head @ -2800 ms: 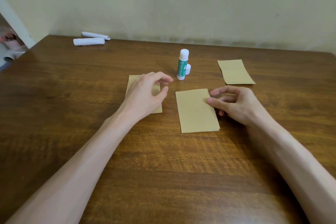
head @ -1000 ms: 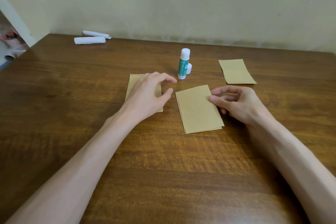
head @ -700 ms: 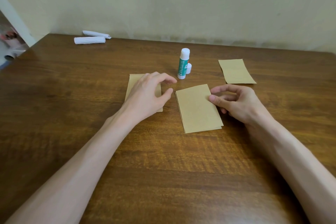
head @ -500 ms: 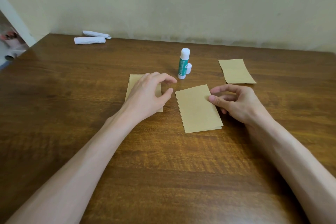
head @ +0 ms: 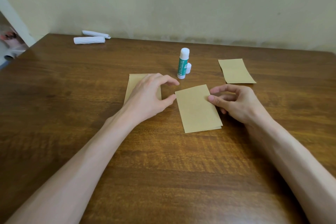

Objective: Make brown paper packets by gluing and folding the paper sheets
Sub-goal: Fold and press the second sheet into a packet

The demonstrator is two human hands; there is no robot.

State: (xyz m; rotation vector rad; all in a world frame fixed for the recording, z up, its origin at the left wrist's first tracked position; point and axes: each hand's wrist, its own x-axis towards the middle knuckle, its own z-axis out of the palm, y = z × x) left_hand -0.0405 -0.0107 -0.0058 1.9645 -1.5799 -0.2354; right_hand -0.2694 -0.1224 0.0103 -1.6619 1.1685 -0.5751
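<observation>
Folded brown paper packet (head: 198, 109) lies flat, edges slightly offset.

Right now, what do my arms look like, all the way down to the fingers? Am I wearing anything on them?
Nothing worn is visible. The left forearm and right forearm are bare to the edge of the picture, with no sleeves in view. The left grip and right grip are bare hands: no gloves, rings, watch, bracelet or markings show.
</observation>
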